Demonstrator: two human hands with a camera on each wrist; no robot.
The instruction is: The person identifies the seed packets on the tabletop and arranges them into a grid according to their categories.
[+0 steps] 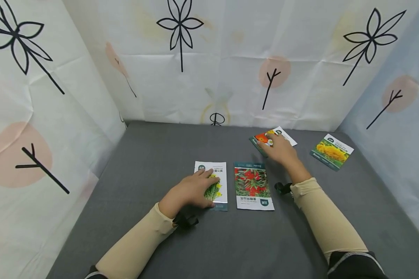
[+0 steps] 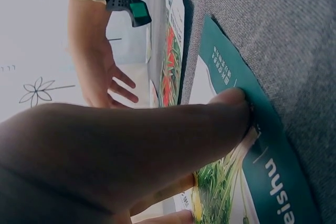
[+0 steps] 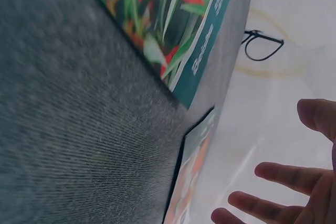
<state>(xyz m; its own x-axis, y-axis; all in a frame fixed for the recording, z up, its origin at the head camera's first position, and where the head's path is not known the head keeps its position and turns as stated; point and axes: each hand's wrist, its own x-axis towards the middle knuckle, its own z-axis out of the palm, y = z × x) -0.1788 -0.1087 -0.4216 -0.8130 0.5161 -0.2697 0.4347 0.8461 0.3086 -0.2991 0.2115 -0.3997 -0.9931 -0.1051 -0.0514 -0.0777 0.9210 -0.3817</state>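
My left hand (image 1: 194, 189) rests with spread fingers on a white seed packet with yellow flowers (image 1: 222, 190). In the left wrist view its straight thumb (image 2: 157, 145) touches the packet's green band (image 2: 273, 145). Beside it lies a packet with red flowers (image 1: 253, 184). My right hand (image 1: 283, 152) reaches over a packet with orange and yellow flowers (image 1: 261, 138) at the back, covering part of it. The right wrist view shows that hand's fingers (image 3: 286, 177) spread and apart from this packet (image 3: 191, 174), holding nothing.
Near the table's right edge lies another packet with yellow blooms (image 1: 332, 152). The grey table (image 1: 153, 155) meets white fabric walls (image 1: 230, 77) with printed flowers at the back and sides. Both wrists wear dark straps with small devices (image 1: 186, 221).
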